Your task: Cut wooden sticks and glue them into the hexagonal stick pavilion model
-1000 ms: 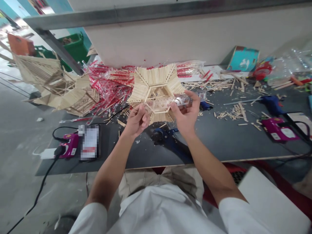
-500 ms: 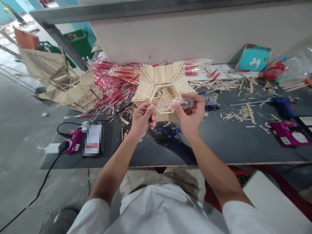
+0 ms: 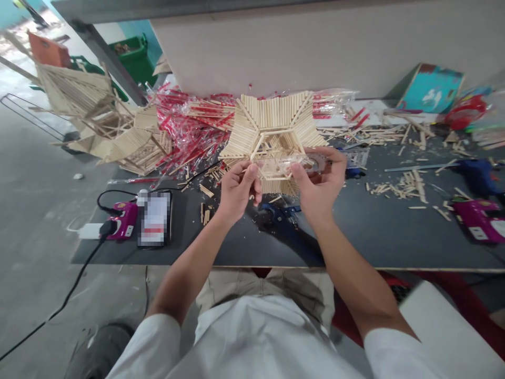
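Note:
My right hand point(image 3: 321, 184) grips a clear plastic ruler point(image 3: 276, 166) with a rounded, protractor-like end, thumb on top and fingers behind. At the ruler's left end, my left hand point(image 3: 239, 192) is closed in a pinch; what lies between its fingertips is too small to make out. Just behind both hands stands a structure of thin wooden sticks point(image 3: 274, 111), with flared slatted panels around a six-sided opening. The ruler crosses in front of that opening and partly covers it. Below my hands, a blue tool point(image 3: 282, 216), perhaps a glue gun, lies on the dark table point(image 3: 366, 231).
Red-and-clear plastic wrappers point(image 3: 185, 121) heap behind on the left, near a larger stick model point(image 3: 114, 126). A phone point(image 3: 154, 218) and a magenta power socket point(image 3: 124, 221) lie left. Right are stick scraps point(image 3: 406, 187), a blue glue gun point(image 3: 477, 173) and another magenta socket point(image 3: 479, 221).
The view has shifted slightly, so the table and my hands appear a little further right. Both hands keep their hold, and the ruler stays in front of the stick structure.

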The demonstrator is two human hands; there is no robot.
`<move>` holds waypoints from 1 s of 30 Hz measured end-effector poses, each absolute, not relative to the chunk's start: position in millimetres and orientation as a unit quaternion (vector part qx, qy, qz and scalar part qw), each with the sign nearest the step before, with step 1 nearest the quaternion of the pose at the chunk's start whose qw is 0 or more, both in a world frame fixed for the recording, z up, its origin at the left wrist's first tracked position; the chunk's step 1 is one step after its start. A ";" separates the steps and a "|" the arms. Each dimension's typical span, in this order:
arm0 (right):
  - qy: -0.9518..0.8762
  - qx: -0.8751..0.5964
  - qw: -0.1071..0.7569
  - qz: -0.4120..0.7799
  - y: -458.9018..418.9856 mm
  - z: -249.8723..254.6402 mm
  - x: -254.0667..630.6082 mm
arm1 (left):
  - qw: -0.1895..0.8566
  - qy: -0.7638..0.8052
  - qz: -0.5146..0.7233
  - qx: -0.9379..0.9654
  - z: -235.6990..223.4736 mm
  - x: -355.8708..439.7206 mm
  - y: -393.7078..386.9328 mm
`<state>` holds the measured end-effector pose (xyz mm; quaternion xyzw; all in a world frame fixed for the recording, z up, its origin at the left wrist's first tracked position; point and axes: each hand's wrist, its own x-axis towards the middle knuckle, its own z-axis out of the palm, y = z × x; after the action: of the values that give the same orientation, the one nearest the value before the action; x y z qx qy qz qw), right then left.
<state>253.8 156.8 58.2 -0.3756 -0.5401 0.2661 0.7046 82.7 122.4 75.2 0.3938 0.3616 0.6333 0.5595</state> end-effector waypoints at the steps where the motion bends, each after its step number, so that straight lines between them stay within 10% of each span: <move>1: -0.540 -0.375 0.705 0.267 157.1 57.8 253.9 | 0.558 0.361 0.634 0.396 75.1 83.1 122.2; 30: -0.539 -0.359 0.719 0.252 146.1 67.5 248.0 | 0.528 0.365 0.634 0.432 72.7 82.2 115.4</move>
<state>248.0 146.1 67.5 -0.3594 -0.5387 0.2516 0.7193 82.2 115.4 72.7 0.4316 0.3649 0.6338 0.5281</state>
